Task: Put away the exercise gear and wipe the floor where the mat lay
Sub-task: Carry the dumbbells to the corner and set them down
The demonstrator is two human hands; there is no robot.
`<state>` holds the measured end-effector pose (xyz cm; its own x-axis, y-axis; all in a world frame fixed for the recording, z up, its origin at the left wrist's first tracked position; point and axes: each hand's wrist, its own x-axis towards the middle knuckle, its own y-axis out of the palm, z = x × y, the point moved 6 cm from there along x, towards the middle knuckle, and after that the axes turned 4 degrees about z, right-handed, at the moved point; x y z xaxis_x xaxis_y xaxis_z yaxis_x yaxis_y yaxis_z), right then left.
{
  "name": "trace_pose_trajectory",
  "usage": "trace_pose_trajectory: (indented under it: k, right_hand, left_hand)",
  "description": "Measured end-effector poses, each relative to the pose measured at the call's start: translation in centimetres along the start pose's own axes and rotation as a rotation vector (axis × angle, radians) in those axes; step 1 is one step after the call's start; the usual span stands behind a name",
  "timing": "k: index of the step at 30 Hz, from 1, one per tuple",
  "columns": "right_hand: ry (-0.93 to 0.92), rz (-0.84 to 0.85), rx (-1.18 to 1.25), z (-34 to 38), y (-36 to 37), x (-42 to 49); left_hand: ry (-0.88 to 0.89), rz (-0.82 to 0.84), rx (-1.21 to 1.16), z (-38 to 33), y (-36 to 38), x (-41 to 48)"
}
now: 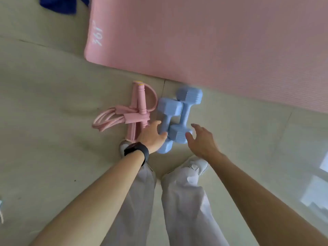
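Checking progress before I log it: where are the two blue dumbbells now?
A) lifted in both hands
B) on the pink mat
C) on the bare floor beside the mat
C: the blue dumbbells lie on the floor just off the pink mat, with both open hands reaching for them.

2 blue dumbbells (179,119), 1 pink mat (213,41), 1 pink resistance-band set (127,114), 1 blue cloth (60,4)

You stood on a pale tiled floor (44,107) with thin dark seams between the tiles. Your light trousers (184,201) hung over white shoes (199,165). A black watch (137,150) sat on your wrist. A dark blue cloth (60,4) lay crumpled at the top edge. At the right edge, a bright window reflection (316,189) shone on the floor.
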<state>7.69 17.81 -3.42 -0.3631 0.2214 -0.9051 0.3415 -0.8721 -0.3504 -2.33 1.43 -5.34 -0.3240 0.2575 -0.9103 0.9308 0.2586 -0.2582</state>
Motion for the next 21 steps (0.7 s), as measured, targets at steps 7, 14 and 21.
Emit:
trace_pose_trajectory:
  k: [7, 14, 21]
  right_hand:
    - [0.041, -0.138, 0.366, -1.1, 3.8, 10.1]
    - [0.035, -0.125, 0.345, -1.3, 4.8, 10.2]
    - [0.145, 0.027, 0.424, -2.3, 1.4, 0.0]
  left_hand:
    - [0.02, -0.017, -0.169, 3.0, 4.5, 7.9]
    - [0.029, -0.05, -0.173, 2.8, 5.2, 7.6]
    - [-0.07, 0.006, 0.209, 2.0, 2.6, -2.1]
